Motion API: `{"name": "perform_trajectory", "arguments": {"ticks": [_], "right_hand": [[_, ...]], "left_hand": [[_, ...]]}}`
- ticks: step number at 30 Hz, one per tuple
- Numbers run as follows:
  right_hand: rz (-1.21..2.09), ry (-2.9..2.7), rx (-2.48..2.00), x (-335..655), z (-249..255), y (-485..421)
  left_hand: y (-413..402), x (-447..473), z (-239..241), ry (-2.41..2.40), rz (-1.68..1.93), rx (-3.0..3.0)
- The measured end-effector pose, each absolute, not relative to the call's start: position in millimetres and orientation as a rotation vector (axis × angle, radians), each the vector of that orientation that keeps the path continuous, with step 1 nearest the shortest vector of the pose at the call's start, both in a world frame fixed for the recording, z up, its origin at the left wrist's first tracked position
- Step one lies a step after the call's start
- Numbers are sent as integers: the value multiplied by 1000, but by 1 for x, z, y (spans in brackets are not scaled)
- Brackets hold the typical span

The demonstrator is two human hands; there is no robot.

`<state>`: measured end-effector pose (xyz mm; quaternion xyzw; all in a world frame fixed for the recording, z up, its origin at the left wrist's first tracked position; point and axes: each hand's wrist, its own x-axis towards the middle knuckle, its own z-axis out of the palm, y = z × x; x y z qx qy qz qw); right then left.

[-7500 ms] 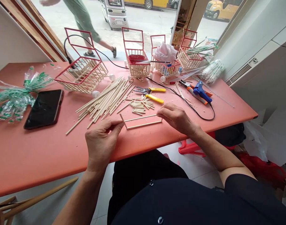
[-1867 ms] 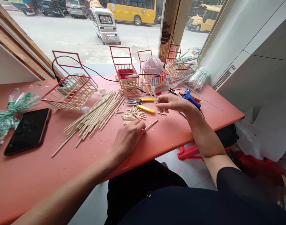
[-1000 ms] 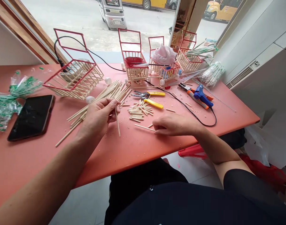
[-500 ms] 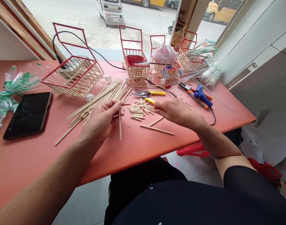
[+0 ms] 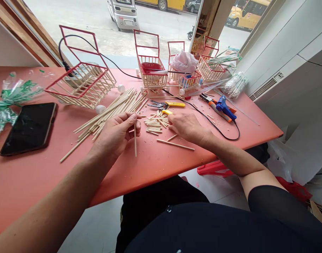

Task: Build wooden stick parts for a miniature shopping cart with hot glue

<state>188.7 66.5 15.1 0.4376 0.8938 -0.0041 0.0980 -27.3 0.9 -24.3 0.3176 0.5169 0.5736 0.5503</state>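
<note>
Slender pale wooden stick (image 5: pixel 135 142): pinched in left hand (image 5: pixel 117 131) over pink tabletop (image 5: pixel 121 177), best steadied near its top. Right hand (image 5: pixel 188 128): beside short pale sticks (image 5: pixel 153 124); finger closure cannot be told.

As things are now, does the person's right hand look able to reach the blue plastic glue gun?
Probably yes: the glue gun lies beyond and right of the right hand, with only a thin black cable and small pale wood scraps visible between them.
</note>
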Motion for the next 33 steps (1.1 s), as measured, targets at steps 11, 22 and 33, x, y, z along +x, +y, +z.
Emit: {"name": "perform_trajectory", "arguments": {"ticks": [11, 22, 33], "right_hand": [[-558, 2955, 1220, 208, 10, 82], [-1338, 2917, 826, 208, 8, 91], [-1387, 2872, 820, 206, 6, 90]], "left_hand": [[-2, -23, -27, 1086, 1277, 838], [-11, -10, -21, 1017, 1186, 856], [-13, -7, -21, 1051, 1193, 935]]}}
